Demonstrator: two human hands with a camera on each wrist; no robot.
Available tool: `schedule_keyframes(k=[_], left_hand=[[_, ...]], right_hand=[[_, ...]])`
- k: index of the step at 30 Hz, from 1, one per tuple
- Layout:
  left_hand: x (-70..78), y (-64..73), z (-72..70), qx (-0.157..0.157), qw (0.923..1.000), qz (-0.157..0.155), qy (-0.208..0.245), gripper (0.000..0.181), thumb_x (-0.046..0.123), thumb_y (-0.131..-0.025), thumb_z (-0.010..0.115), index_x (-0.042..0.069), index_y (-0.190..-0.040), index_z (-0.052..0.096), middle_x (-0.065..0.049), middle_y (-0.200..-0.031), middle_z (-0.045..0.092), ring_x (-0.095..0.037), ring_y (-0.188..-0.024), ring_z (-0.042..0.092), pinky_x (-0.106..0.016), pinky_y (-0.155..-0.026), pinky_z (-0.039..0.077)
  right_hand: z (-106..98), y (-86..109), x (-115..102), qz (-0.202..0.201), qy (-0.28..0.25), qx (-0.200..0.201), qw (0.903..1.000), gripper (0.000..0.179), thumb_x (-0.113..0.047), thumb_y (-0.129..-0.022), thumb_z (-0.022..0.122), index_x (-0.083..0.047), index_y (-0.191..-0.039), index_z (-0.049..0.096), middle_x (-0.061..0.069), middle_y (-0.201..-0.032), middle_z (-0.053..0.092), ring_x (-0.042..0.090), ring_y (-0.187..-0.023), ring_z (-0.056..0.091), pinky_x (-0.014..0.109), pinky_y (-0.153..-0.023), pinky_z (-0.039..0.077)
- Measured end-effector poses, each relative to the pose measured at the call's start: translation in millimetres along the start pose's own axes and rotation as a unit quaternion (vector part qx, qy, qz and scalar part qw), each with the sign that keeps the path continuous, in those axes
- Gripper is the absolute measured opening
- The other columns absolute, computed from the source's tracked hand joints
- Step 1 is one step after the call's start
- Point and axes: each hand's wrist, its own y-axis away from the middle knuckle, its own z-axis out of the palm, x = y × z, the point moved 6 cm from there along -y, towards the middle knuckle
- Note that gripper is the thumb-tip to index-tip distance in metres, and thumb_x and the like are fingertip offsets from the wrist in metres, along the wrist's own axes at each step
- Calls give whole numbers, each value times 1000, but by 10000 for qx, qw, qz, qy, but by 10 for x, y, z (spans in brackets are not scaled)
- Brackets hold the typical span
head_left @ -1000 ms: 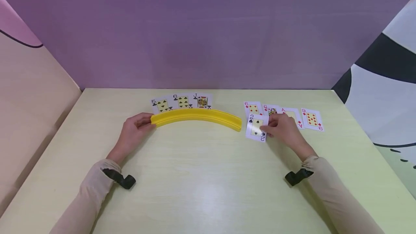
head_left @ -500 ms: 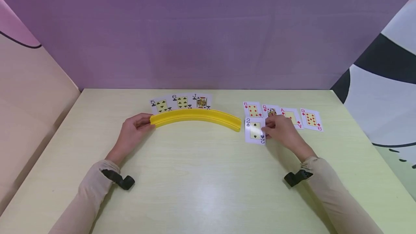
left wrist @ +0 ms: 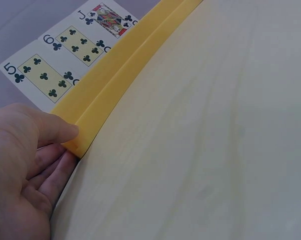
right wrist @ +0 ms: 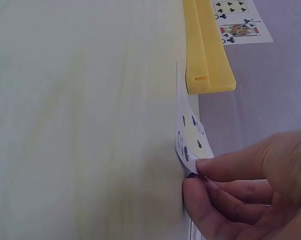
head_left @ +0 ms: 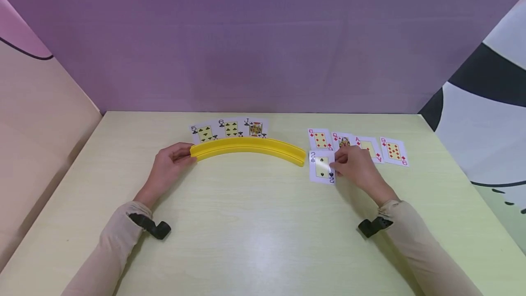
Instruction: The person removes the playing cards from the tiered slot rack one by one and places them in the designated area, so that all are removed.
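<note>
My left hand [head_left: 167, 168] pinches the left end of a curved yellow playing card holder [head_left: 248, 144] between thumb and fingers. The five of clubs [left wrist: 43, 77], six of clubs [left wrist: 80, 46] and jack of clubs [left wrist: 109, 20] show along its far side, their lower edges hidden by the holder. Just off the holder's right end, my right hand [head_left: 357, 166] pinches the two of spades [head_left: 322, 167] by its right edge. In the right wrist view that playing card [right wrist: 192, 132] is bent and stands apart from the holder.
Several diamond cards lie behind and beside my right hand: a six [head_left: 320, 139], a queen [head_left: 343, 140], an ace [head_left: 371, 147] and a nine [head_left: 393, 151]. A purple wall [head_left: 263, 44] rises at the back edge of the pale wooden table [head_left: 246, 223].
The two of spades has turned from a slant to nearly straight and come slightly nearer to me. My left hand and the holder look the same.
</note>
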Motion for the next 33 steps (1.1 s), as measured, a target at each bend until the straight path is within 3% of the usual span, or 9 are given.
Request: schedule_keyframes(k=[6,12,33], left_hand=[[10,-4,1,-9,10000,23,-2,35,1,-91,71,-2,-125,63,-19,-121,68,-29,-110,66,-15,-85,54],[5,-15,5,-19,10000,32,46,35,1,-91,71,-2,-125,63,-19,-121,68,-29,-110,66,-15,-85,55],[-5,-6,7,-36,10000,-49,-35,34,3,-92,70,0,-125,64,-19,-121,68,-29,-109,66,-14,-84,54]], right_hand=[[23,13,14,-14,100,-68,9999,9,-8,-86,75,0,-89,72,3,-68,66,17,-62,54,26,-55,43],[9,43,0,129,138,-111,9998,10,-11,-87,76,-1,-85,73,2,-62,62,16,-59,51,25,-53,40],[7,71,-20,195,366,-303,9987,12,-11,-88,74,0,-84,71,2,-56,57,16,-55,50,26,-51,38]])
